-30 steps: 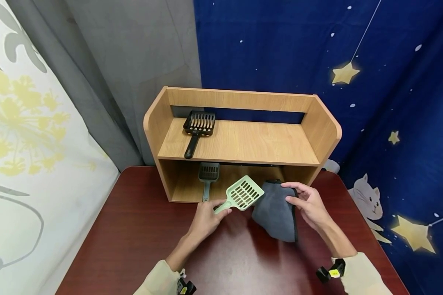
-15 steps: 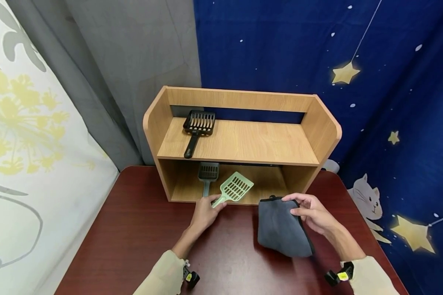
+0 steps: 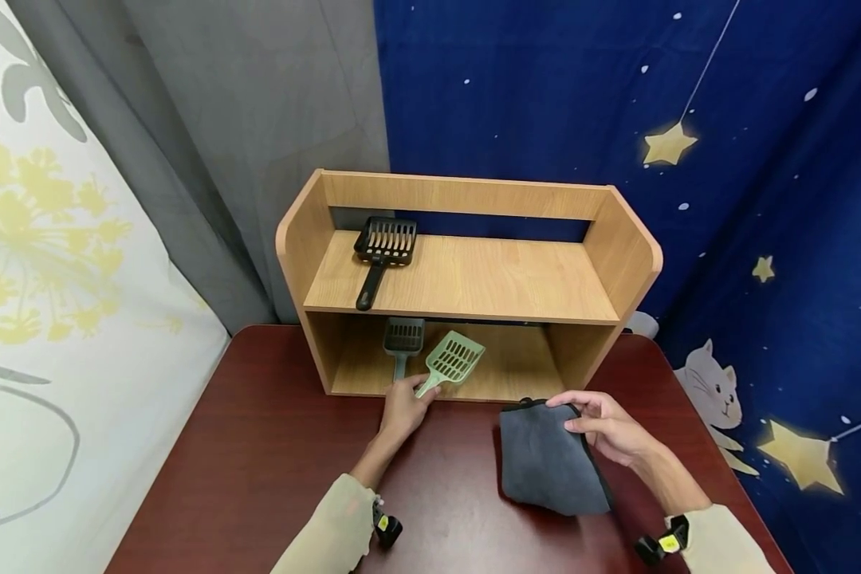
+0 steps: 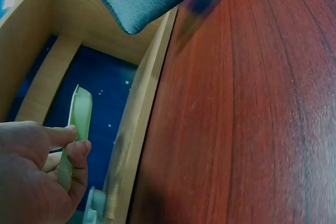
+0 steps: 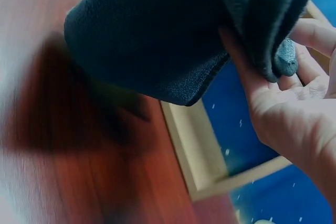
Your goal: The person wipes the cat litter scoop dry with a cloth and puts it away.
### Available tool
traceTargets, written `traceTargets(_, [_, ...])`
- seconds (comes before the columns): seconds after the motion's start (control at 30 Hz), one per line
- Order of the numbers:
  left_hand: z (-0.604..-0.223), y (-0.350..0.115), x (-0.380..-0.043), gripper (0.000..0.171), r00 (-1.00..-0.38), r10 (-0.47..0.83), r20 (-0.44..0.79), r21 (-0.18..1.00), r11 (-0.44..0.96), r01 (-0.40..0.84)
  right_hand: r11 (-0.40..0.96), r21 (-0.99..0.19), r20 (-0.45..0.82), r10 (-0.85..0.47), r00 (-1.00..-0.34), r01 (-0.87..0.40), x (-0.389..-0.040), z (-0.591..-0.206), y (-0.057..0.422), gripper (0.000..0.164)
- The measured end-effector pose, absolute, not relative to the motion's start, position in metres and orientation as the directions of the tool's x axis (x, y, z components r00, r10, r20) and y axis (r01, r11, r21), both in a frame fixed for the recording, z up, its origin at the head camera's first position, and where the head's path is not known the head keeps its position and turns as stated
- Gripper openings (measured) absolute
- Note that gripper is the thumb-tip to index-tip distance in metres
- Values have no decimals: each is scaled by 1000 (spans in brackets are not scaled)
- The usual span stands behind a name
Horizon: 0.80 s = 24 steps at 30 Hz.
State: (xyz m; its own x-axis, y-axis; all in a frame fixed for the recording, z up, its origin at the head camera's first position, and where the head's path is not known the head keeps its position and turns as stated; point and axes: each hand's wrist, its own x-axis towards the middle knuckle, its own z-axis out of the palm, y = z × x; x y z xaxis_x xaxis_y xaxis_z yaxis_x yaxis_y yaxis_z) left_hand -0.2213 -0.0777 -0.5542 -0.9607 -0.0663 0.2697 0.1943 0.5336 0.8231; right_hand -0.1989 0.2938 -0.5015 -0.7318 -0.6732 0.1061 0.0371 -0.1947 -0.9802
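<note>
A light green slotted litter scoop (image 3: 455, 358) is pinched by its handle in my left hand (image 3: 403, 408), its head over the lower shelf's front part. To its left a grey litter scoop (image 3: 404, 336) lies on that shelf, its handle end hidden behind the hand. Low over the table, my right hand (image 3: 606, 426) holds a dark grey cloth (image 3: 548, 458) by its upper edge, and the cloth hangs down. In the left wrist view, thumb and fingers close round the green scoop (image 4: 80, 114). The right wrist view has the cloth (image 5: 147, 35) folded between thumb and fingers.
A two-level wooden shelf (image 3: 473, 315) stands at the back of the dark red table (image 3: 294, 478). On its upper board lies a black litter scoop (image 3: 385, 243), handle toward the front. Grey and blue curtains (image 3: 516, 96) hang behind, and a white patterned one at the left.
My left hand has moved the green scoop left and in toward the lower shelf. My right hand has drawn the cloth toward the front and slightly right, away from the scoop.
</note>
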Motion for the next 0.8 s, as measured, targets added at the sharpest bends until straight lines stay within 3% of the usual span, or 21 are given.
traceTargets(0.43, [-568,-64,-235,33,-960,-129,248,830,540,141,-129,-980,-38,-626,-779,151,-217,-526,340,42])
traceTargets(0.67, [-570,-61,-244,31,-961,-127,246,832,536,142,35,-986,-151,-600,-785,163,-224,-530,362,38])
traceTargets(0.8, [-570,-58,-248,30,-962,-138,236,833,539,127,157,-982,-176,-575,-799,103,-227,-534,372,38])
